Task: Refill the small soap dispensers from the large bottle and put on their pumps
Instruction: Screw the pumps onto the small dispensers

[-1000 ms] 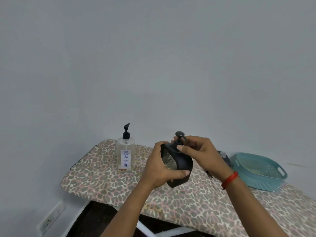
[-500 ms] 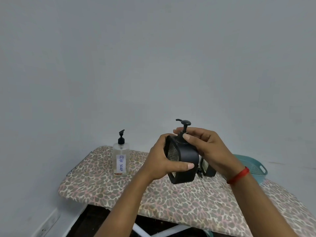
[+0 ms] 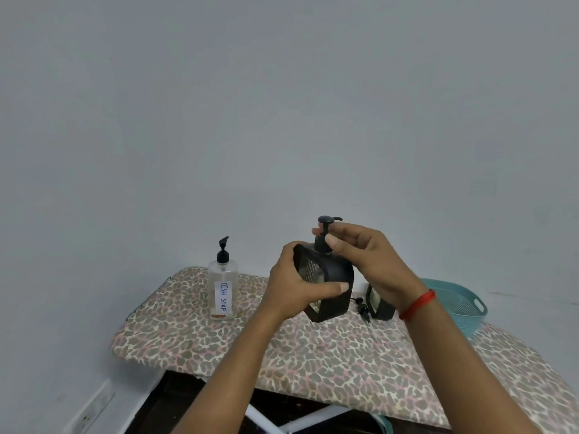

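Head view: L hand (image 3: 297,289) grips black dispenser (image 3: 336,274) by its body, held above counter (image 3: 313,355). R hand (image 3: 372,261) pinches pump (image 3: 321,244) at its neck. Soap bottle (image 3: 223,283) stands upright at left. 2nd dispenser (image 3: 377,303) sits behind R wrist, near teal basket (image 3: 460,302).

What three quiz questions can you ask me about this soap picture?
1. True or false: the clear bottle labelled DISH SOAP lies on its side.
2. What does the right hand pinch? A: the pump on the black dispenser. B: a sponge. C: a spoon.
3. Fill in: the basket at the far right is coloured ____.

Key: 1 false, it stands upright. 2 A. 3 teal.
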